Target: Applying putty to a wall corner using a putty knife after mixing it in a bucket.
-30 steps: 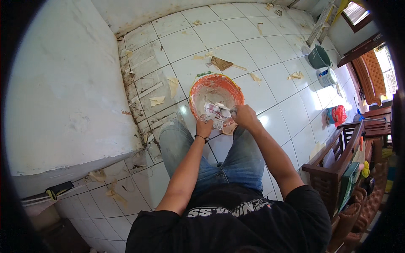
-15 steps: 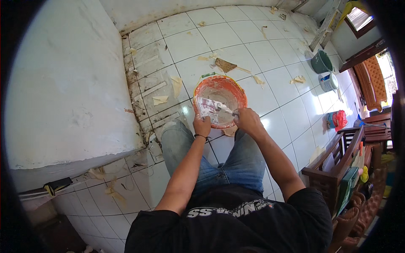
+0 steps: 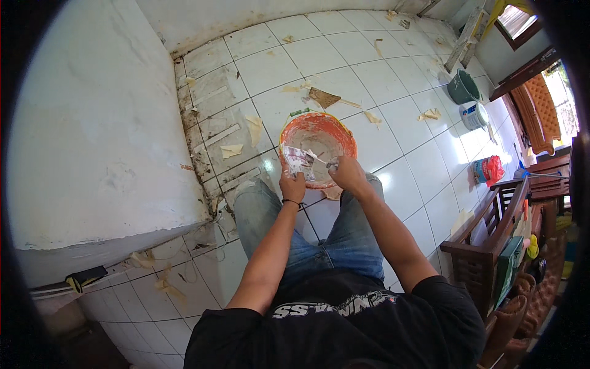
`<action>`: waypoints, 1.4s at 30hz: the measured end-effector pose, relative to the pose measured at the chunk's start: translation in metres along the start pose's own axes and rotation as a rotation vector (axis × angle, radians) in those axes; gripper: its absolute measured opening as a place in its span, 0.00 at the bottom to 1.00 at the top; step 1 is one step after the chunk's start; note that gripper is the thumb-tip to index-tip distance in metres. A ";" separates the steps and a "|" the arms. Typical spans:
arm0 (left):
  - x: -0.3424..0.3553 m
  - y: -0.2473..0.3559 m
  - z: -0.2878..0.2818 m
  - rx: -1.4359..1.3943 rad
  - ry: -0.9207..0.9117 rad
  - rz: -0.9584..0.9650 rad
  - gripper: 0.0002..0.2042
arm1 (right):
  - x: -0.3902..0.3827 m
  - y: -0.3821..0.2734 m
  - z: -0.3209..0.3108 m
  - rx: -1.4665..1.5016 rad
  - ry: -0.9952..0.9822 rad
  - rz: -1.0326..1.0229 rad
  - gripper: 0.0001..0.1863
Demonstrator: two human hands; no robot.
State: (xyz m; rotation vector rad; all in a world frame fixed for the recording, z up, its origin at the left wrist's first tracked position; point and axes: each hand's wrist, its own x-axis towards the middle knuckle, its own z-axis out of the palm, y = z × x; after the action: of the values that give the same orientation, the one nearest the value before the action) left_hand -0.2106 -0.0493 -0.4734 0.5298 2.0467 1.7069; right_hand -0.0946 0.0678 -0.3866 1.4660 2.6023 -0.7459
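Between my knees stands an orange bucket [image 3: 346,136], its inside coated with pale putty. My left hand [image 3: 292,186] is closed on the lower edge of a flat, putty-smeared piece [image 3: 296,162], held over the bucket's left side; its exact kind is unclear. In my right hand [image 3: 349,174], over the right part of the bucket, is the handle of a putty knife [image 3: 318,159]. Its blade end reaches left to the flat piece and seems to touch it. White putty covers much of both, and my fingers hide most of the handle.
A thick white wall [image 3: 104,135] rises on the left. Torn paper scraps [image 3: 232,150] and a brown piece [image 3: 324,97] lie on the white tiles. A green bucket [image 3: 463,88], a white pail [image 3: 474,116] and a wooden bench [image 3: 470,252] stand at right.
My right hand has moved left with the putty knife, bringing it nearer my left hand. The flat piece stays over the bucket's left side. The whole view has shifted slightly.
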 end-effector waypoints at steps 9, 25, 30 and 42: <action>0.014 0.012 -0.022 0.325 -0.166 0.116 0.12 | -0.006 0.015 -0.027 0.104 0.084 0.016 0.14; 0.053 0.013 -0.030 0.872 -0.347 0.505 0.10 | -0.047 -0.018 -0.061 -0.007 -0.157 -0.151 0.13; 0.049 0.002 -0.034 0.579 -0.273 0.557 0.10 | -0.056 -0.020 -0.034 -0.054 -0.165 -0.136 0.14; 0.036 -0.016 -0.029 0.555 -0.124 0.210 0.22 | -0.055 -0.012 0.008 -0.014 -0.123 -0.167 0.15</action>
State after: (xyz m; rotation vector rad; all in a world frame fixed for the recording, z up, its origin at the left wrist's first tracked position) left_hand -0.2574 -0.0569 -0.4876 1.0254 2.4342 1.1478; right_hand -0.0765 0.0159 -0.3734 1.1696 2.6530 -0.8037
